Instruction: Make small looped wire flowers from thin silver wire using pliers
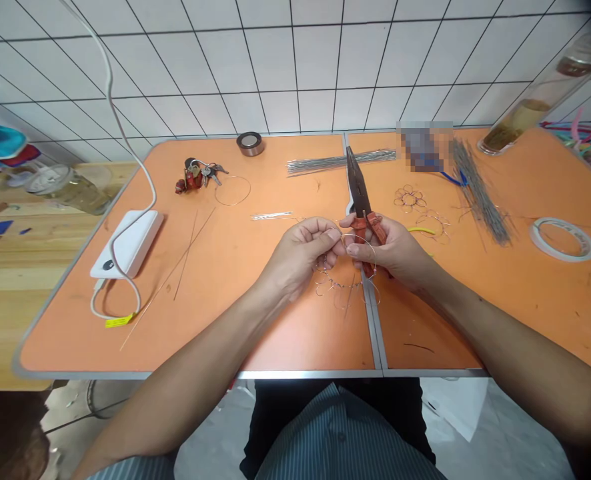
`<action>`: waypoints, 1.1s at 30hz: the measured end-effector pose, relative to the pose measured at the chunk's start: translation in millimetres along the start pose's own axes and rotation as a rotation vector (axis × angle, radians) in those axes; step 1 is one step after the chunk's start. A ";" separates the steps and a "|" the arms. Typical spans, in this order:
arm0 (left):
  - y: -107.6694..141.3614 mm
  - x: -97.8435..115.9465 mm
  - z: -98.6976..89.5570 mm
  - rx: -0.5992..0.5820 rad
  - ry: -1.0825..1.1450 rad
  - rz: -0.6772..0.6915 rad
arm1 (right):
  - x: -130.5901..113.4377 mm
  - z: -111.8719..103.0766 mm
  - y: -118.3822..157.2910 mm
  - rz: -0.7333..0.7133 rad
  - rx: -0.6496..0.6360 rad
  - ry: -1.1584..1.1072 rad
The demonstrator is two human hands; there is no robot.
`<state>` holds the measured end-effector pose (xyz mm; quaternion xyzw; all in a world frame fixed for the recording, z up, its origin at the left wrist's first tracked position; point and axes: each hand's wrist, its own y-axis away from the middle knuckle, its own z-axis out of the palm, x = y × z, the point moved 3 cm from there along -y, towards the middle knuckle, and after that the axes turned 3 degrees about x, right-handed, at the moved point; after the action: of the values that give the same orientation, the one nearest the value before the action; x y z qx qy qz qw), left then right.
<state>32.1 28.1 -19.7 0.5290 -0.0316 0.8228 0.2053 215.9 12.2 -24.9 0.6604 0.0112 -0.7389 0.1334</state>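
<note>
Near the table's middle seam, my left hand [305, 257] is closed in a pinch on a thin wire piece [339, 285] bent into several loops. My right hand [395, 252] wraps around red-handled long-nose pliers [358, 190], whose dark jaws point away from me. Its thumb and fingertips also touch the wire close to my left fingertips. The looped part of the wire hangs just below both hands. Where exactly the fingertips meet, the wire is too fine to make out clearly.
On the orange table [285, 333] lie wire bundles [480, 193], a flower-shaped wire [409, 197], black tape [250, 143], keys [203, 175], a white tape roll [563, 240] and a white power bank [127, 245] with a cable. A bottle [518, 123] stands back right.
</note>
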 end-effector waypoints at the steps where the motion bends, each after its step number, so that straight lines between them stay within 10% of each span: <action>1: -0.4 -0.8 -0.5 0.005 0.010 -0.024 | -0.8 1.1 0.5 0.000 -0.006 0.000; 25: -1.9 -3.1 -4.0 0.058 0.024 -0.219 | 0.8 -3.7 -0.5 0.025 -0.002 -0.001; 33: 0.6 1.7 -6.3 0.040 -0.145 -0.051 | -1.2 -4.5 0.3 0.056 0.006 -0.006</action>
<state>25.9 29.7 -20.9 0.5918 -0.0167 0.7773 0.2128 220.4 13.0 -24.2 0.6585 -0.0099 -0.7370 0.1520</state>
